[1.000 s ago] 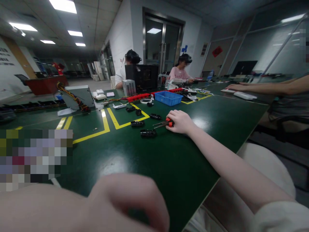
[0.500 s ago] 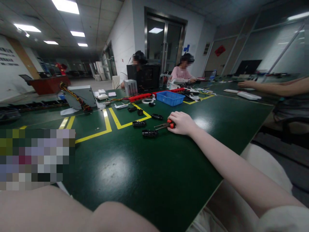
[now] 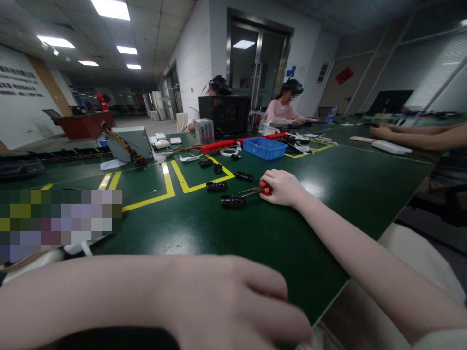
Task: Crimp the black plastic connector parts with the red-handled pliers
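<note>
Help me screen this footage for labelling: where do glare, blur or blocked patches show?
Head view: bright reflections on the green table, one beside the right hand; the left hand, large and near the lens, looks soft; the pliers read more clearly; coarse pixel blocks hide an area at left.

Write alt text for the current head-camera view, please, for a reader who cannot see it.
A person's right hand holds red-handled pliers on a green table, the tips near small black parts. The left hand looms in the foreground. Farther back are a blue bin and two people wearing headsets.
</note>
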Tool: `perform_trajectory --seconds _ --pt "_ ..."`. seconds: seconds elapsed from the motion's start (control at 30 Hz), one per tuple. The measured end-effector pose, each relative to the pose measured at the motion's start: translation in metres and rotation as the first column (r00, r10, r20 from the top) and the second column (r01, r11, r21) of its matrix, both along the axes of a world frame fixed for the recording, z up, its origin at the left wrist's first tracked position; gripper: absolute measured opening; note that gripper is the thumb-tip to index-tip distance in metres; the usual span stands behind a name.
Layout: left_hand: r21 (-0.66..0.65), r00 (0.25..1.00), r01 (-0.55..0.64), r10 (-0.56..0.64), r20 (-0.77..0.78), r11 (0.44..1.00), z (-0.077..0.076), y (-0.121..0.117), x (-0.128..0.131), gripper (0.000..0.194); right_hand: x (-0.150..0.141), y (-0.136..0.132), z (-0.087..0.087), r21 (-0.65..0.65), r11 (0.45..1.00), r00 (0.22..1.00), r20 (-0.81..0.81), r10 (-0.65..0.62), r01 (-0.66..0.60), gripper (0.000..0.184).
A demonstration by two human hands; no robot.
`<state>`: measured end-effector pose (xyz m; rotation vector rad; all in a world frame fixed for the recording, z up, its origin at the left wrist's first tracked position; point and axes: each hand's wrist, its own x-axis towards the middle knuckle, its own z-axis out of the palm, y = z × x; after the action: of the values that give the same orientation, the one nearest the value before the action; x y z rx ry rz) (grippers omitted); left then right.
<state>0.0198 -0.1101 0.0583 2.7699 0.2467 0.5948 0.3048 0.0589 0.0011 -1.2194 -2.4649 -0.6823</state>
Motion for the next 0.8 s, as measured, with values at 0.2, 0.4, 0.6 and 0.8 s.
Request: perform_trajectory --seconds 0.2,0.4,0.6,0.8 --pt "0.271 0.954 -0.124 0.04 0.297 0.955 -0.017 0.072 0.032 0.028 -0.001 0.0 0.002 0.079 0.997 0.999 0.033 -0.031 0.028 0.02" --pt "0.081 0.868 -0.474 0.449 0.211 0.877 -0.059 0.134 0.019 0.032 0.004 0.001 0.005 0.089 0.993 0.996 0.033 -0.079 0.076 0.02" --pt "-0.044 0.879 -0.457 0.459 0.127 0.888 -0.069 0.149 0.018 0.019 0.005 0.001 0.006 0.135 0.987 0.995 0.038 -0.097 0.091 0.019" --pt "-0.038 0.892 -0.44 0.441 0.095 0.897 -0.069 0.145 0.019 0.016 -0.004 -0.004 0.005 0.085 0.996 0.998 0.048 -0.038 0.034 0.022"
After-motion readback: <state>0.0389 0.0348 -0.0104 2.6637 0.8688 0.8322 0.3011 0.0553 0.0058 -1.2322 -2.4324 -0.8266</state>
